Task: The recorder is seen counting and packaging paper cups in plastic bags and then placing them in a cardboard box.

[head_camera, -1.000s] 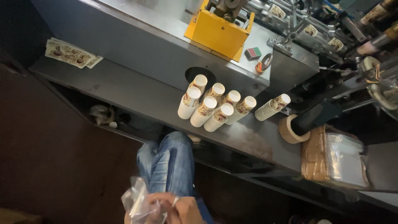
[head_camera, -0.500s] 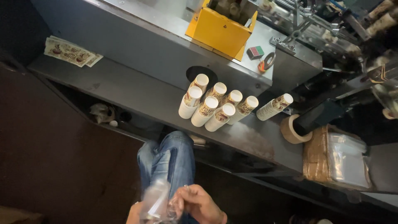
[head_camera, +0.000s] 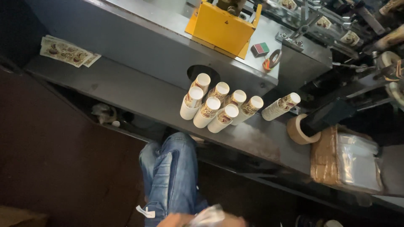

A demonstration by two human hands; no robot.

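Clear plastic bag [head_camera: 209,215] sits at the frame's bottom edge, over the jeans [head_camera: 170,176], lower than 0.5 s ago. Only a sliver of hand [head_camera: 179,220] shows beside it now, where 2 hands showed before; I cannot tell whether the fingers are apart or clamped. 7 cup stacks [head_camera: 214,107] lie unmoved on the bench [head_camera: 126,94], tape roll [head_camera: 299,129] alongside.

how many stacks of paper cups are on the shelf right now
7. Six stacks stand bunched together on the grey shelf below the round hole; one more stack lies apart to their right, near the tape roll. None looks hidden.
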